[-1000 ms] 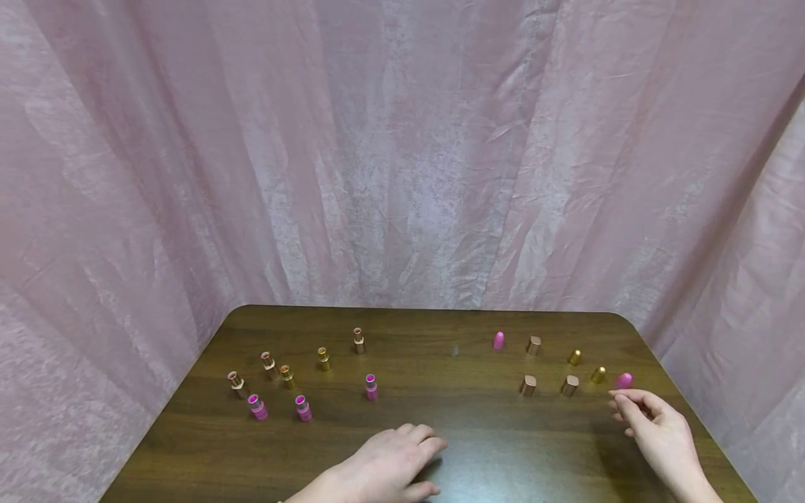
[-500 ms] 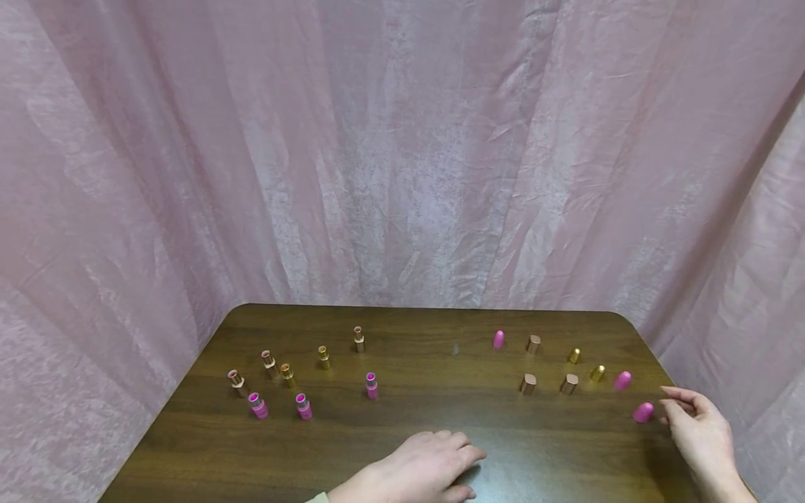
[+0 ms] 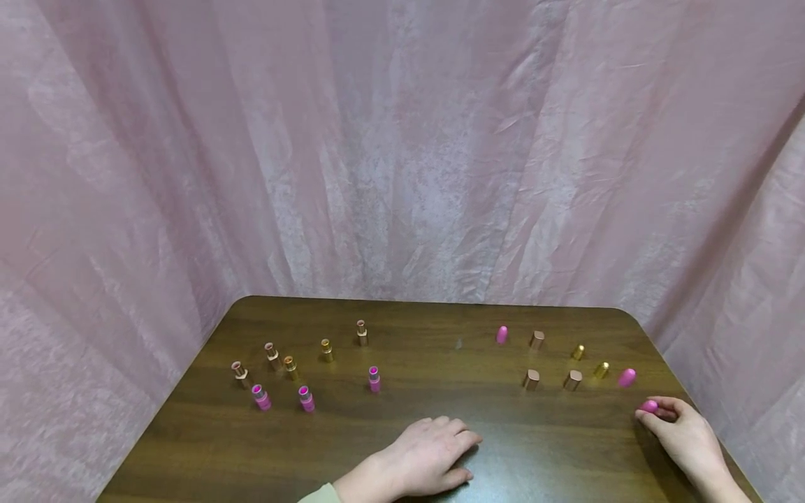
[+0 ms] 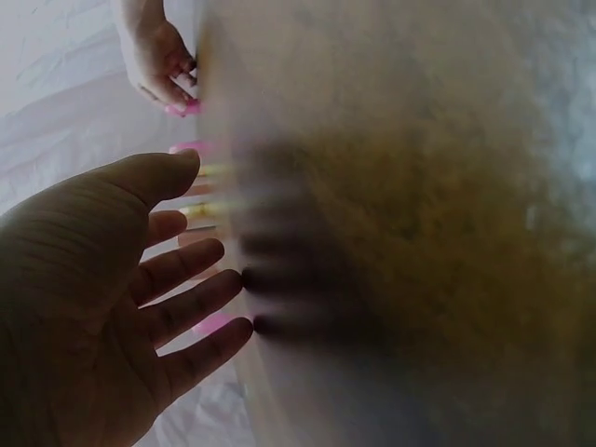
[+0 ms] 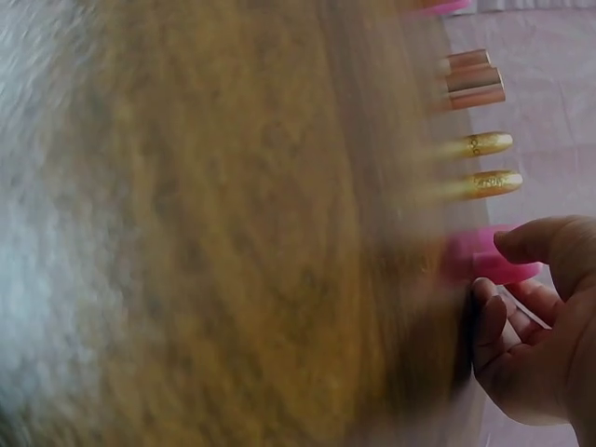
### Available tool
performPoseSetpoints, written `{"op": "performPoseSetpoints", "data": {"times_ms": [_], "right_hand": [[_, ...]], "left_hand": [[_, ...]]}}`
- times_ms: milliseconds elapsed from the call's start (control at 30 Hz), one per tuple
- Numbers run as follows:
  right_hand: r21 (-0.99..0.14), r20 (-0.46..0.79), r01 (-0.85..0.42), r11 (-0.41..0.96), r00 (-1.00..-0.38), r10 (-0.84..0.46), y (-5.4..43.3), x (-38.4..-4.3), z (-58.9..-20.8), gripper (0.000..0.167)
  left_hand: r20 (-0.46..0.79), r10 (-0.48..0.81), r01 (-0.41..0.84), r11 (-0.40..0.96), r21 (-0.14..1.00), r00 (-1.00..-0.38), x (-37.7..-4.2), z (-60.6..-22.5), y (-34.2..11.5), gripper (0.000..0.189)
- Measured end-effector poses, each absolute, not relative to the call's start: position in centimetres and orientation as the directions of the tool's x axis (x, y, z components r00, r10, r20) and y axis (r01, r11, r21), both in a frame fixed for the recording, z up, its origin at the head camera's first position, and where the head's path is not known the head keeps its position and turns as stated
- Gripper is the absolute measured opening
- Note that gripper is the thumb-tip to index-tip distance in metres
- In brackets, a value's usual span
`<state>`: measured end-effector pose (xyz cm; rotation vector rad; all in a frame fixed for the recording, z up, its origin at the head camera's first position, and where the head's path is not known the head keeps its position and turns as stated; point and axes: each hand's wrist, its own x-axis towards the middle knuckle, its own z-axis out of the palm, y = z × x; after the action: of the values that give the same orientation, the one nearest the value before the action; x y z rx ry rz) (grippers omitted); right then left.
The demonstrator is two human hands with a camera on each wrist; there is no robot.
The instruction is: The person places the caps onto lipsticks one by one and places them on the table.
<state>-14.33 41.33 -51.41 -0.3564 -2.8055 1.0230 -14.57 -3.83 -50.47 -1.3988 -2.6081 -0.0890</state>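
My right hand (image 3: 685, 436) is at the right side of the table, thumb and fingers around a pink lipstick cap (image 3: 649, 406). In the right wrist view the thumb lies on one side of the pink cap and the fingers on the other. Just behind it stands another pink cap (image 3: 627, 378), beside two gold caps (image 3: 602, 370). My left hand (image 3: 434, 454) rests palm down near the table's front middle, fingers spread and holding nothing. Several uncapped lipstick tubes stand at the left: pink ones (image 3: 306, 399), gold ones (image 3: 327, 350) and rose-gold ones (image 3: 240, 374).
Rose-gold caps (image 3: 531, 380) stand right of the middle, with one more pink cap (image 3: 502, 334) farther back. The wooden table (image 3: 428, 349) has rounded back corners. A pink velvet curtain (image 3: 402, 154) hangs behind it and along both sides.
My right hand moved right, uncovering the front pink cap, then came back left and took hold of it. My left hand slid right along the table, then stayed about there.
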Motion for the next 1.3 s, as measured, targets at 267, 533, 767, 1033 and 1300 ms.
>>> {"op": "performPoseSetpoints", "data": {"times_ms": [267, 533, 767, 1033, 1300], "right_hand": [[-0.635, 0.087, 0.170, 0.754, -0.954, 0.288, 41.4, -14.2, -51.7, 0.045], [-0.766, 0.028, 0.180, 0.617, -0.950, 0.312, 38.8, -13.6, -50.1, 0.060], [-0.912, 0.026, 0.078, 0.404, -0.969, 0.246, 33.3, -13.9, -48.5, 0.041], [-0.989, -0.045, 0.063, 0.134, -0.991, 0.128, 27.5, -14.0, -48.0, 0.030], [-0.986, -0.102, 0.101, -0.130, -0.995, 0.006, 23.0, -14.6, -48.4, 0.021]], "left_hand": [[0.181, 0.825, 0.836, 0.548, -0.023, -0.535, -14.5, -50.4, -3.9, 0.048], [0.176, 0.813, 0.830, 0.555, 0.054, -0.555, -14.4, -49.6, -5.1, 0.051], [0.302, 0.740, 0.796, 0.589, 0.142, -0.601, -14.9, -49.0, -8.2, 0.047], [0.376, 0.544, 0.654, 0.696, 0.296, -0.750, -15.7, -48.7, -12.5, 0.037], [0.367, 0.271, 0.430, 0.765, 0.479, -0.890, -16.1, -48.8, -15.2, 0.031]]}}
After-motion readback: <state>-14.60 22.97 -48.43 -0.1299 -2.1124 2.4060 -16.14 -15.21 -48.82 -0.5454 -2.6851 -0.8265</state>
